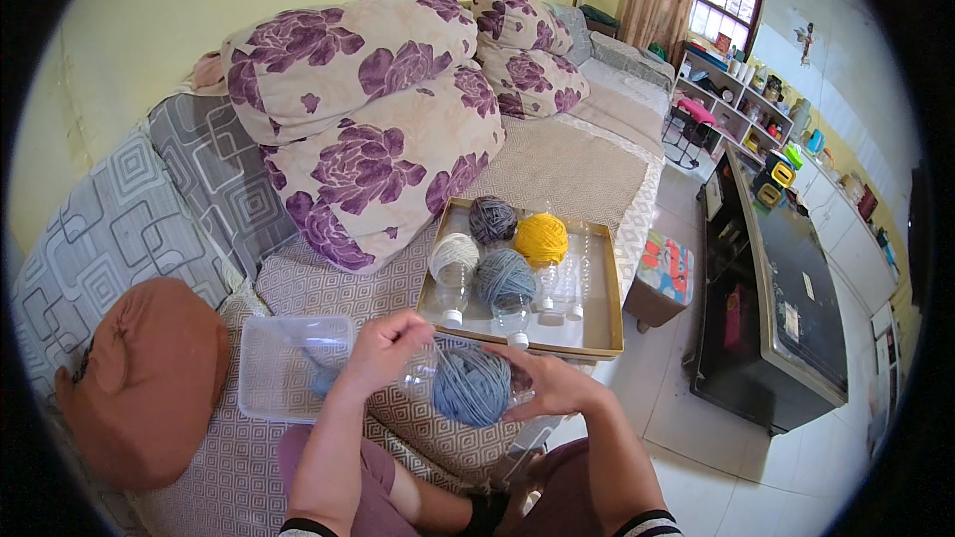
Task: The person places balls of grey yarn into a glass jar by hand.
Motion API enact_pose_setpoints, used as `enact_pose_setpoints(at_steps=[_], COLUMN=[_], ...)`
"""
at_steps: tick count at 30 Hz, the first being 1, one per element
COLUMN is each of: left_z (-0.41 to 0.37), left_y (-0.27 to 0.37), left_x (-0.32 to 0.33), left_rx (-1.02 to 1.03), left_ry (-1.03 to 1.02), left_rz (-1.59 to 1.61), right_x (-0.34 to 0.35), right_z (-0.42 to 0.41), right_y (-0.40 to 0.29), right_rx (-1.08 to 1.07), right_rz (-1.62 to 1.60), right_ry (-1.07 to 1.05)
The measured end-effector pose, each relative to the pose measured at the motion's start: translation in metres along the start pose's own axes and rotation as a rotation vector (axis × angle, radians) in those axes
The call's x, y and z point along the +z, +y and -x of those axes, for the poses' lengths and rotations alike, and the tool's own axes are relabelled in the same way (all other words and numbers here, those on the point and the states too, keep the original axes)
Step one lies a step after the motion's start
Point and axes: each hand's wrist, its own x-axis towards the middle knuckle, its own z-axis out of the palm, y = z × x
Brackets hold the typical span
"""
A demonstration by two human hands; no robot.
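My right hand [556, 385] grips one end of a clear plastic bottle [419, 377], with a thick ball of blue-grey yarn [471, 388] wound around its middle. Close to the bottle's other end, my left hand [392, 349] is curled with fingers pinched, seemingly on a strand of the yarn. Beyond my hands, a shallow cardboard tray [613, 291] holds a dark grey-purple yarn ball [492, 219], a yellow one [542, 239], a white one [453, 257] and a grey-blue one [506, 277]. Clear bottles with white caps show there too.
Left of my forearm sits a clear plastic container [276, 365] with some blue yarn [324, 382] inside, partly hidden. A brown cushion [160, 380] lies further left. Flower-patterned bundles [365, 156] rest behind. To the right stand a stool [660, 280] and a black cabinet [798, 298].
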Motion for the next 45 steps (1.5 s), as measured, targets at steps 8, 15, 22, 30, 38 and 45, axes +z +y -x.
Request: enact_pose_setpoints(at_steps=[8, 15, 22, 30, 38, 45], left_z=[0.002, 0.005, -0.008, 0.004, -0.004, -0.006], left_y=[-0.023, 0.01, -0.018, -0.019, 0.0, -0.015], left_x=[0.043, 0.042, 0.009, 0.057, 0.025, 0.035], left_rx=[-0.069, 0.088, -0.024, -0.008, 0.055, -0.032], left_ry=[-0.119, -0.393, 0.015, -0.406, -0.095, -0.041], left_rz=[-0.079, -0.042, 0.026, -0.137, -0.058, -0.067], right_x=[0.002, 0.005, -0.002, 0.003, -0.003, -0.003], right_z=[0.001, 0.0, 0.015, 0.001, 0.016, 0.016], right_y=[0.018, 0.011, 0.022, 0.025, 0.021, 0.028], right_rx=[-0.384, 0.016, -0.182, -0.247, 0.038, -0.272], right_rz=[-0.887, -0.038, -0.32, -0.773, -0.094, -0.727], right_ry=[0.443, 0.497, -0.022, 0.649, 0.106, 0.227])
